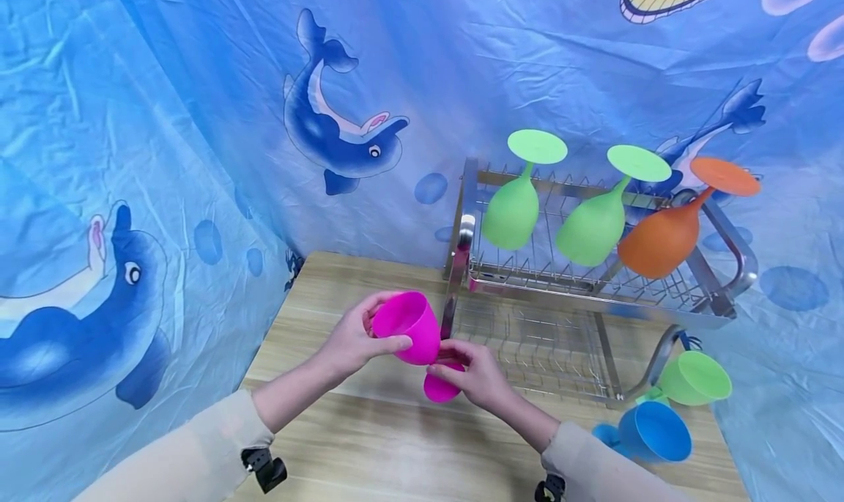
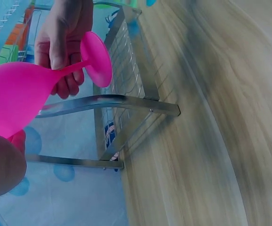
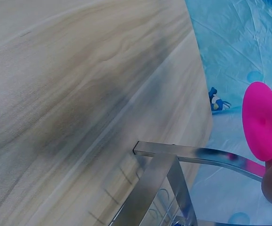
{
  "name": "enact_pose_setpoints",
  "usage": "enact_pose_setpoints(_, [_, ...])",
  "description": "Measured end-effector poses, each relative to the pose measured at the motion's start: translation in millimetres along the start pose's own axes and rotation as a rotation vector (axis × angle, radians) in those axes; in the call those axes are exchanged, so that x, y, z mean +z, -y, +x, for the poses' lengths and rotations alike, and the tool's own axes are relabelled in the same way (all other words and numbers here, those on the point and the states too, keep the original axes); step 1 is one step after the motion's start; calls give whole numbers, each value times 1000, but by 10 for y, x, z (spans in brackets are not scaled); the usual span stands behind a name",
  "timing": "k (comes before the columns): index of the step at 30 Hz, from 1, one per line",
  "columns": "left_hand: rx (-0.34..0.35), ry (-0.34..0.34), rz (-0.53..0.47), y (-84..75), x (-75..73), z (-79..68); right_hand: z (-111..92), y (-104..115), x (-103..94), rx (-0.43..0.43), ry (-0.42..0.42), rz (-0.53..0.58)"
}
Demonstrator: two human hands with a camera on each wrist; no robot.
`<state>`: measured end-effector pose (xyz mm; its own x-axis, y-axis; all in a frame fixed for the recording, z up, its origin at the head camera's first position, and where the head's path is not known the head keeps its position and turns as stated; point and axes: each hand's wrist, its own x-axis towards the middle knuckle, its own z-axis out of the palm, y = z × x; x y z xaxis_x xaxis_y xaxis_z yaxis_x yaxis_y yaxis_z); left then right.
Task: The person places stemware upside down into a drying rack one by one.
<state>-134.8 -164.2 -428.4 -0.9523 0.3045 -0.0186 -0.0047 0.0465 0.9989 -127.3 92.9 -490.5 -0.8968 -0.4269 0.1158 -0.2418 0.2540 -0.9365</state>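
A bright pink plastic goblet [image 1: 422, 337] is held above the wooden table [image 1: 376, 443], its mouth tipped up and to the left. My left hand [image 1: 352, 341] grips the bowl, thumb across the near side and fingers behind. Around the stem by the round foot, my right hand [image 1: 484, 377] pinches with thumb and fingers. The left wrist view shows the goblet [image 2: 20, 89] lying sideways, with the right hand [image 2: 65, 44] at its stem. Only the foot of the goblet [image 3: 260, 122] and part of the right hand show in the right wrist view.
A two-tier metal dish rack [image 1: 541, 286] stands right of the hands. On top, two green goblets [image 1: 513, 212] and an orange goblet [image 1: 662, 238] rest upside down. Another green goblet [image 1: 699, 377] and a blue goblet [image 1: 653, 432] lie tilted at the right. Blue dolphin-print sheeting [image 1: 217, 121] surrounds the table.
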Motion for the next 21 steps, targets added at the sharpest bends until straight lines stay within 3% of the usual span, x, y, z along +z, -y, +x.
enact_pose_setpoints(12, [29,18,-3,49,37,-59,-34,-39,-6,11,-3,24])
enact_pose_setpoints(21, [54,18,15,64,52,-78,-39,-38,-24,-15,-2,-20])
